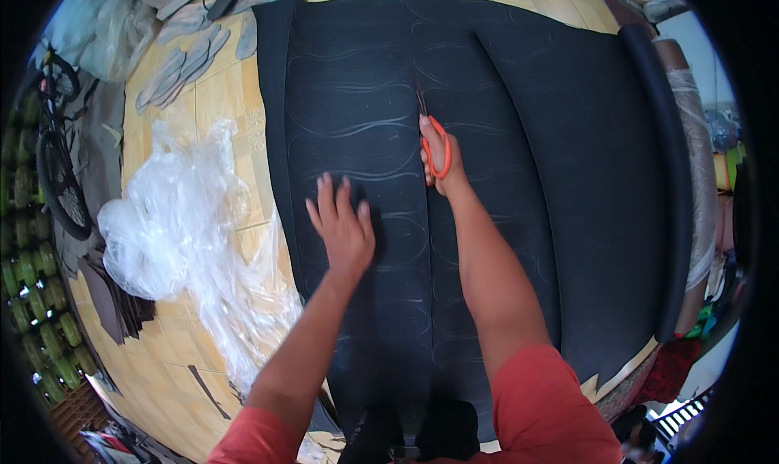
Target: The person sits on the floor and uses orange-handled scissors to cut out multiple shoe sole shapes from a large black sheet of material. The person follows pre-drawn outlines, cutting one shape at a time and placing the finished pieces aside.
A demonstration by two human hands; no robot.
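Observation:
A large black sheet (600, 172) lies spread over the floor in front of me, with pale curved outlines drawn on it in rows, shaped like shoe soles. My right hand (442, 159) grips the orange handles of a pair of scissors (441, 143). Their dark blades point away from me, at a cut line running lengthwise down the sheet's middle. Left of that line, my left hand (342, 230) lies flat on the marked part with its fingers spread. A second long cut (519, 107) curves through the sheet on the right.
Crumpled clear plastic (187, 220) covers tiles at the left. Grey sole-shaped pieces (191, 62) lie at the far left, and a stack of dark brown pieces (118, 302) nearer. A bicycle (61, 164) stands at the left edge. A plastic-wrapped roll (691, 164) lies along the right side.

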